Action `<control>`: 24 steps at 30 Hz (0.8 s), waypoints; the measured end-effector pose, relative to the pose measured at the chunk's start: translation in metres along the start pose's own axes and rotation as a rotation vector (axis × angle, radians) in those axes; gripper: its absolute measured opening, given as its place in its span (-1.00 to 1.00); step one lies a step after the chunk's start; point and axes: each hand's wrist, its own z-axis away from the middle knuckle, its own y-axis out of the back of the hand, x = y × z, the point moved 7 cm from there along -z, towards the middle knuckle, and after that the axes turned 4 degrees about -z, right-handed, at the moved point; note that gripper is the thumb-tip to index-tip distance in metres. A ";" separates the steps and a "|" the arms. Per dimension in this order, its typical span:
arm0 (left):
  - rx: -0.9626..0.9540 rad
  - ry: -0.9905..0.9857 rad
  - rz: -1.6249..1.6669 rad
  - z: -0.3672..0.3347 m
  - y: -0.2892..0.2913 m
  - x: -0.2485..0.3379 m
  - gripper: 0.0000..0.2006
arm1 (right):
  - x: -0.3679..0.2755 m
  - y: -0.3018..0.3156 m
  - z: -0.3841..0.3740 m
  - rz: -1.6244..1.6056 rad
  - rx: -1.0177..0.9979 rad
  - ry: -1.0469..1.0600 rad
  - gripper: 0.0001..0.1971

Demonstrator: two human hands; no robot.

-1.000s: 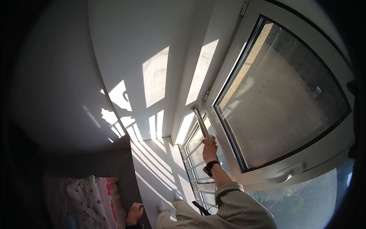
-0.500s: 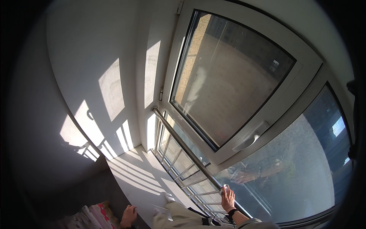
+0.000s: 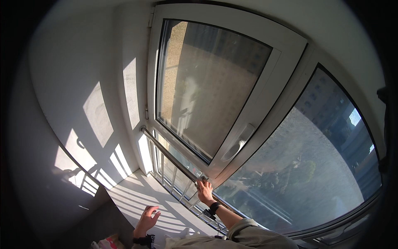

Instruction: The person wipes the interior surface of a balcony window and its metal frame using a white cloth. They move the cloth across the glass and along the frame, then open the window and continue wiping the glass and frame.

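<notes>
A round metal handrail [image 3: 168, 155] runs along the window, above thin upright bars. My right hand [image 3: 205, 191], with a black band at its wrist, is closed over this rail below the window sash. Something small and pale shows at its fingertips, too small to name; it may be a cloth. Over the white windowsill [image 3: 128, 189], my left hand [image 3: 147, 218] is raised with thumb and fingers apart, and nothing shows in it. It also has a dark band at its wrist.
A white-framed window sash [image 3: 215, 93] with a white handle [image 3: 238, 145] stands above the rail. To its right is a large fixed pane [image 3: 298, 166]. Sunlit patches lie on the white wall [image 3: 97, 112]. A crumpled red and white bundle [image 3: 108, 242] sits at the lower left.
My right hand has moved up and left along the rail, toward the wall. My left hand has risen over the sill and its fingers have spread. The view has shifted too.
</notes>
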 end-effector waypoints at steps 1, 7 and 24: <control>-0.010 -0.035 0.070 -0.013 -0.008 0.018 -0.67 | -0.005 0.003 -0.008 -0.124 0.013 0.004 -0.50; -0.158 0.126 0.557 -0.063 -0.061 0.100 -0.28 | -0.029 0.044 0.013 -1.622 -0.249 -0.273 -0.65; 0.626 0.098 1.051 -0.145 -0.087 0.160 -0.65 | 0.050 0.097 0.066 -0.415 -0.141 -0.017 -0.31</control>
